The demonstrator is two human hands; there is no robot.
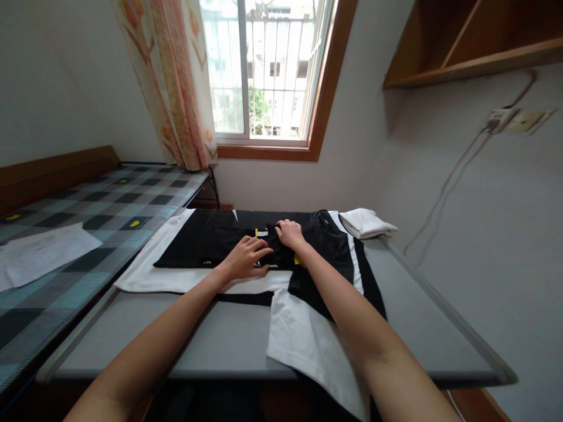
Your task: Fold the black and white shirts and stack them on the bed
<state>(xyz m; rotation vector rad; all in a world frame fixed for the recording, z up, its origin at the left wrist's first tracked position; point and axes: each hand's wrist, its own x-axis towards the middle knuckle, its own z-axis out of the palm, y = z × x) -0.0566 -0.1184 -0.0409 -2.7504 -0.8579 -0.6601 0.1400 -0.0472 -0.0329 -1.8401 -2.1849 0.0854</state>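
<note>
Your left hand (pixel 247 257) and right hand (pixel 290 234) touch black cloth (pixel 220 237) toward the worktop's (pixel 229 337) far edge (can't tell either grip). Arranging step, seemingly; next calls for even handling.

This looks like a bedroom in a home: beyond the left edge of the grey, flat-topped counter (pixel 233 346) stands a bed (pixel 103 205) with a blue, grey and black checked cloth cover (pixel 149 193) and a brown wooden board (pixel 57 170) beside it; past the far edge, a cream fabric curtain with orange tulips (pixel 176 70) hangs by a brown wood-framed sliding window (pixel 272 76); off the right edge, a brown wooden open shelf (pixel 475 65) juts from the plain white wall (pixel 488 234)
</note>
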